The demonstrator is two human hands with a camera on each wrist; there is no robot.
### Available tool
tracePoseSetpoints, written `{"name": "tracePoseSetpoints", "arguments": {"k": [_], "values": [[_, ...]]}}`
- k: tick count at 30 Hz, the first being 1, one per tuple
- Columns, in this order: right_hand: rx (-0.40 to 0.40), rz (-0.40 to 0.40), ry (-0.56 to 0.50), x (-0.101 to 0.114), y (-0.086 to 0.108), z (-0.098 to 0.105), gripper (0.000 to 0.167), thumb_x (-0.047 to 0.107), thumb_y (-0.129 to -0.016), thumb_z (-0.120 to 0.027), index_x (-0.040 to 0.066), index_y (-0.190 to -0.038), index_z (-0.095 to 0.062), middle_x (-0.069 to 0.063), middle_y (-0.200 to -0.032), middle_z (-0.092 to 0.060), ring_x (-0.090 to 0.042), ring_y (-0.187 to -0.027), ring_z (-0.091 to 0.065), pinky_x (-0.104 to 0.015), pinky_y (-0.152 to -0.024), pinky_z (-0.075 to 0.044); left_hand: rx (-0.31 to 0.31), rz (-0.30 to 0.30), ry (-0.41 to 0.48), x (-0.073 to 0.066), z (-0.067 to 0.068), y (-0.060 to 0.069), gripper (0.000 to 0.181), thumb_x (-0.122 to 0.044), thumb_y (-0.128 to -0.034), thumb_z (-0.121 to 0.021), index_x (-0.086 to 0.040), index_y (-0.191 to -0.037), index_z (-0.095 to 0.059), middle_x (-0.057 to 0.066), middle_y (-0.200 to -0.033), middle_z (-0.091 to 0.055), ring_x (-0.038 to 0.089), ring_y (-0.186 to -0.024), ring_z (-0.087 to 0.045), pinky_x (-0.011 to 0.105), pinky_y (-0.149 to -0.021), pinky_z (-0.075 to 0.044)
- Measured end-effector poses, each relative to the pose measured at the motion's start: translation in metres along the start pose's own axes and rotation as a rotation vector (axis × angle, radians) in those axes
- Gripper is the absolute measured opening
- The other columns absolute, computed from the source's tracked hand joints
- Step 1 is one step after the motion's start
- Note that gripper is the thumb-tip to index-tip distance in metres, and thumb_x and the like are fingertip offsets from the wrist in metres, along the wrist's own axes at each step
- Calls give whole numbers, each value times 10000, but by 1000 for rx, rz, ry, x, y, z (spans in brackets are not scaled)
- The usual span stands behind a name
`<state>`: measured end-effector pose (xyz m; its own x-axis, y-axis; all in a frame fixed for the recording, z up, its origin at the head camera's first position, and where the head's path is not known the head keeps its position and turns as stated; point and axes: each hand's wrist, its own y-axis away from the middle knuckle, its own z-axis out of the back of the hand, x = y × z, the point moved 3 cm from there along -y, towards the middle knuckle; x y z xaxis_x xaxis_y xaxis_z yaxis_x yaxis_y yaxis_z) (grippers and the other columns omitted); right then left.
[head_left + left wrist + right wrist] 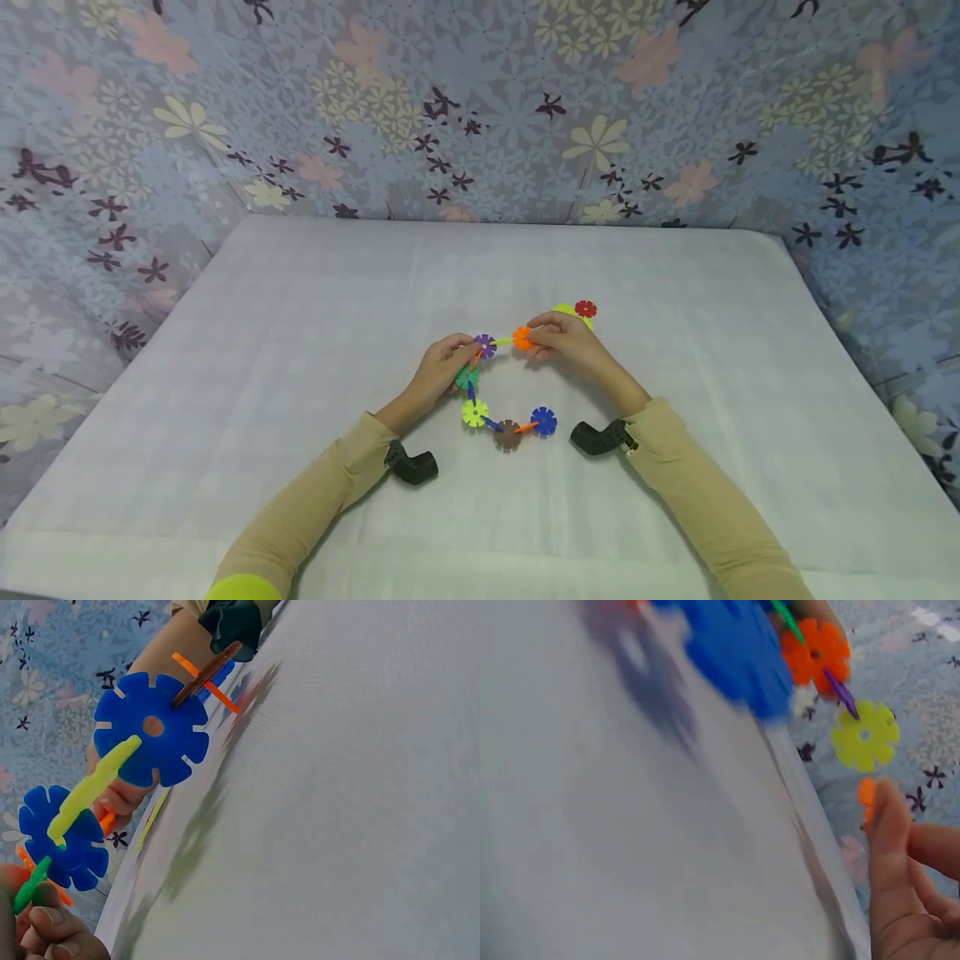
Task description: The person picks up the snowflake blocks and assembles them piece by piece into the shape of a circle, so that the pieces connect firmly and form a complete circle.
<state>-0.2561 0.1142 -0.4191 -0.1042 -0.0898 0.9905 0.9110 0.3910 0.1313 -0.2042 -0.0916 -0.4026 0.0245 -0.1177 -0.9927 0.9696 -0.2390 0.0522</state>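
A curved chain of notched plastic interlocking discs runs between the two hands. My left hand (438,367) grips its upper left part, by a purple disc (486,347) and a green disc (467,377). From there it curves down through a lime disc (475,413) and a brown disc (507,435) to a blue disc (543,422). Thumb and fingers of my right hand (573,340) pinch an orange disc (522,337). This orange disc is beside the chain's yellow-green disc (866,735); whether they are joined I cannot tell.
Behind the right hand a red disc (586,309) lies next to yellow-green discs (564,309), partly hidden by that hand. A white cloth covers the table (337,292). Flowered fabric (487,108) hangs behind it. Each wrist carries a black camera mount (600,438).
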Motion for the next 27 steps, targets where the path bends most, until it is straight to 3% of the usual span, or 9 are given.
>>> {"name": "tracePoseSetpoints", "arguments": {"k": [3,8,12,27], "values": [[7,-39,-144,-5,0,-5,224,9,-892,-515,-124,-1056,-439,-104,-792,-591,-143,-641,-600,-242,-622,-491,11,-15,-2,0,-1,0,228,-127,-928,-495,73,-1009,-566,-11,-512,-410,55,-353,-300,208,-375,-290],[-35,-60,-257,-9,0,-6,155,7,-891,-521,-76,-1014,-479,-88,-773,-584,-132,-615,-591,-217,-580,-483,36,-45,4,1,-1,-1,233,-126,-931,-488,78,-1012,-565,-9,-488,-393,73,-356,-298,218,-377,-292],[-71,-57,-290,-8,1,-5,140,10,-873,-548,-57,-988,-504,-71,-763,-596,-123,-603,-583,-206,-558,-476,41,-54,-4,1,-1,-1,235,-123,-933,-483,82,-1012,-567,-1,-495,-392,70,-356,-299,221,-378,-292],[-14,-13,-314,-7,1,-6,70,-24,-869,-530,-51,-931,-513,-79,-732,-585,-122,-579,-572,-209,-550,-477,18,-53,12,0,0,-1,229,-94,-930,-482,101,-1014,-565,-17,-513,-420,52,-361,-313,202,-372,-293]]}}
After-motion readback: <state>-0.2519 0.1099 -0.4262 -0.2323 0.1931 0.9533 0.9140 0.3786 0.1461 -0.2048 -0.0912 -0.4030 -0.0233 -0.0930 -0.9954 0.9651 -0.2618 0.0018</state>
